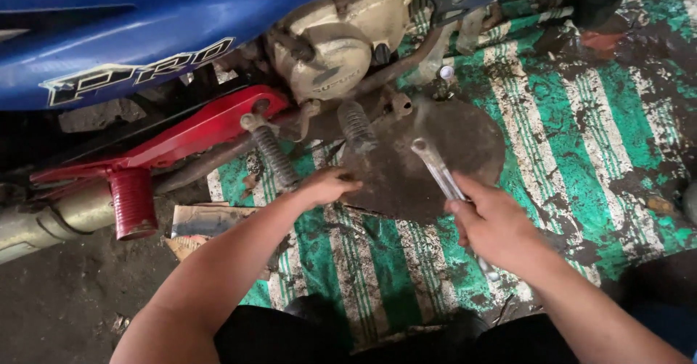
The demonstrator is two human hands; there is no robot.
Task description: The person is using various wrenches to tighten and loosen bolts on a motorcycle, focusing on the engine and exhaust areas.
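Green striped mat (581, 153); right hand (494, 222) w/ wrench (435, 168), pan (435, 153) edge.

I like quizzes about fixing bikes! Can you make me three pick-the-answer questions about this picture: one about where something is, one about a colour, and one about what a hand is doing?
1. Where does the round metal pan lie?
A. on the green striped mat
B. on a shelf
C. on the seat

2. What colour is the motorbike's body panel?
A. yellow
B. blue
C. white

3. What is the right hand doing?
A. resting open
B. pointing up
C. gripping a wrench

Answers:
1 A, the pan sits on the mat under the engine.
2 B, the panel is plainly blue.
3 C, its fingers close round the wrench, while the left hand touches the pan's edge.
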